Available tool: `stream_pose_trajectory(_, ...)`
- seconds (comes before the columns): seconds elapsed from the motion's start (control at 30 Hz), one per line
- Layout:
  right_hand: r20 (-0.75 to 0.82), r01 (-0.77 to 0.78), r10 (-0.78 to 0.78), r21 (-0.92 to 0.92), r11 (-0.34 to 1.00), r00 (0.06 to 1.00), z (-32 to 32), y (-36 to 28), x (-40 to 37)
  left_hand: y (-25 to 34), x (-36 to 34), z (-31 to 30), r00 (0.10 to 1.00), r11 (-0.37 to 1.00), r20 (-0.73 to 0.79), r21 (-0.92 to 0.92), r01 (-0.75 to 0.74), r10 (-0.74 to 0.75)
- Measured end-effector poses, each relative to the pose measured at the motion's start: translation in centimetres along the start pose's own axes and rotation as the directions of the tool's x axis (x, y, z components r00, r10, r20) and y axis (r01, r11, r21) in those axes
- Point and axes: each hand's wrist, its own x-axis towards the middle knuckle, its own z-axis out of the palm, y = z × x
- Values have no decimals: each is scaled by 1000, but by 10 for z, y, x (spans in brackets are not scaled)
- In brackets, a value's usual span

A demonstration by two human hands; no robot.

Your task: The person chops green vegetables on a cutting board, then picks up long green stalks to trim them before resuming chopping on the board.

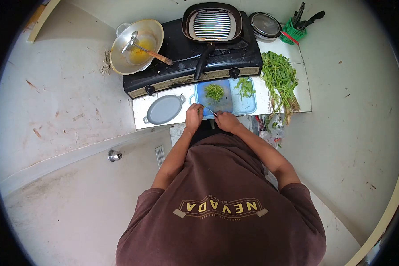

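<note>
Two hands met at the near edge of the blue cutting board (224,105), left hand (193,116) curled, grip unclear, right hand (226,120) closed on seemingly a knife (210,111), chopped greens (214,92) lay mid-board, stove (186,53) behind it, grey lid (164,109) to its left.

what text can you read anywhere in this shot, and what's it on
"NEVADA", in yellow letters on the brown shirt, upside down in this view.
A smaller line under it: too small to read.
On the stove, the blue cutting board and the knife in the right hand: no text visible.
</note>
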Motion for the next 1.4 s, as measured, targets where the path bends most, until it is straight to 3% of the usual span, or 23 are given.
stream_pose_trajectory(0.77, 64, -63, 65, -34, 997, 996, -1, 4, -5, -3, 1, 8, 992, 992, -51, -54, 111, -114)
stream_pose_trajectory(0.93, 69, -87, 86, 5, 996, 994, -8, 0, -7, -2, -1, 5, 995, 995, -38, -56, 88, -90)
stream_pose_trajectory(1.23, 54, 28, -27, -11, 1000, 998, -4, 0, -14, -4, -5, 6, 999, 1000, -36, 2, 20, -20)
stream_pose_trajectory(1.4, 55, -16, 18, -27, 999, 998, 3, -2, -8, -3, -4, 4, 1000, 1000, -21, 10, 11, -11)
